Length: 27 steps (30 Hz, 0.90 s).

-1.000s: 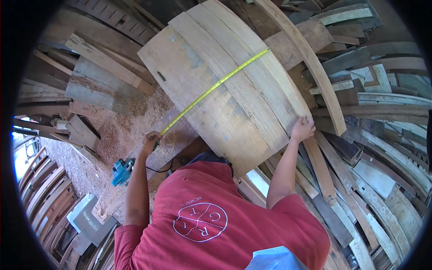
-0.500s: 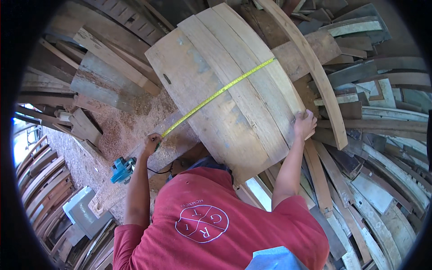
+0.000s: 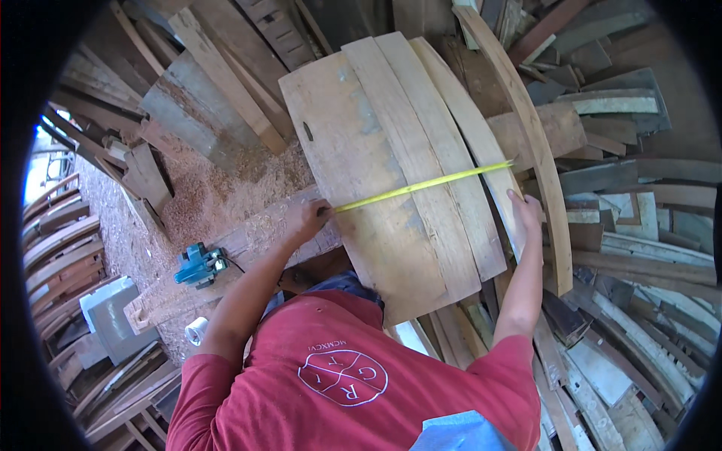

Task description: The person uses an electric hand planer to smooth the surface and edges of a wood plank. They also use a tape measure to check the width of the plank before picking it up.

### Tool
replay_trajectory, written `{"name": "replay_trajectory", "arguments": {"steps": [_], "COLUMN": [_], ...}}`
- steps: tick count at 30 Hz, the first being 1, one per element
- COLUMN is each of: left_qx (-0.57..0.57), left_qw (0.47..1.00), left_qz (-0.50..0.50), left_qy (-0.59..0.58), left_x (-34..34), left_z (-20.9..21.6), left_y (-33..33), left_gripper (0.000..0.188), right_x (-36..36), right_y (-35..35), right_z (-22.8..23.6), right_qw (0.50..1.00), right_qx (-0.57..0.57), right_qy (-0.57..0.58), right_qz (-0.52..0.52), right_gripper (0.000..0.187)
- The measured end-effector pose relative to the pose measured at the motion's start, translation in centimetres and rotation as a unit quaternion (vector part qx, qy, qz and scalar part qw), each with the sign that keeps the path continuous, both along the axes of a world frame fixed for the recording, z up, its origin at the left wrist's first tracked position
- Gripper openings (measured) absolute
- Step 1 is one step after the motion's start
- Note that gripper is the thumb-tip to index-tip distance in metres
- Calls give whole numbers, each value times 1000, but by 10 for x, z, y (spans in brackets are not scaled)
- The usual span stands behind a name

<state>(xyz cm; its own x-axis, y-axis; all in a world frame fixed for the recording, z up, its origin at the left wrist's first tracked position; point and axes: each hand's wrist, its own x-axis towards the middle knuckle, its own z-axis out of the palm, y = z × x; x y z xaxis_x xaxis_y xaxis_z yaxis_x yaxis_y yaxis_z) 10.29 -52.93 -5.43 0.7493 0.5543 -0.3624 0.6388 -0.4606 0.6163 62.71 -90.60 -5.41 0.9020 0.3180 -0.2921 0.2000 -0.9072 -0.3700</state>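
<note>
Several pale wooden boards (image 3: pixel 376 225) lie side by side like a wide panel in front of me. My left hand (image 3: pixel 310 219) is closed at the panel's left edge on a tape measure, whose case is mostly hidden by the fingers. Its yellow blade (image 3: pixel 421 185) stretches across the boards and ends just beyond the right edge. My right hand (image 3: pixel 526 214) grips the outer edge of the narrow curved rightmost plank (image 3: pixel 481 135). A dark gap separates that plank from its neighbour.
A blue power planer (image 3: pixel 200 266) with a dark cord rests on a plank bench (image 3: pixel 158 299) at left, near a white round object (image 3: pixel 197 331). Wood shavings (image 3: pixel 233 188) cover the ground. A long curved beam (image 3: pixel 534 135) stands close at right. Stacked wood offcuts surround me; a grey plastic case (image 3: pixel 113 319) is lower left.
The rightmost plank has come away from its neighbour, opening a gap, with my right hand on it. My left hand has drawn in toward the panel's left edge, and less tape is out.
</note>
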Motion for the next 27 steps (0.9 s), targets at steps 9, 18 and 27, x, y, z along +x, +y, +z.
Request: {"name": "replay_trajectory", "arguments": {"steps": [9,18,27], "left_qx": [75,-28,-98], "left_qw": [990,991,752], "left_qz": [52,24,364], "left_qy": [-109,-130,-541], "left_x": [28,23,-109], "left_z": [-7,38,244], "left_y": [-53,-37,66], "left_gripper": [48,72,79], "right_x": [-63,-210,-459], "right_y": [-43,65,274], "right_z": [85,124,163], "right_qw": [989,928,848], "right_qx": [67,331,334], "right_qy": [-116,169,94], "right_qz": [-65,38,400], "right_gripper": [66,58,50]}}
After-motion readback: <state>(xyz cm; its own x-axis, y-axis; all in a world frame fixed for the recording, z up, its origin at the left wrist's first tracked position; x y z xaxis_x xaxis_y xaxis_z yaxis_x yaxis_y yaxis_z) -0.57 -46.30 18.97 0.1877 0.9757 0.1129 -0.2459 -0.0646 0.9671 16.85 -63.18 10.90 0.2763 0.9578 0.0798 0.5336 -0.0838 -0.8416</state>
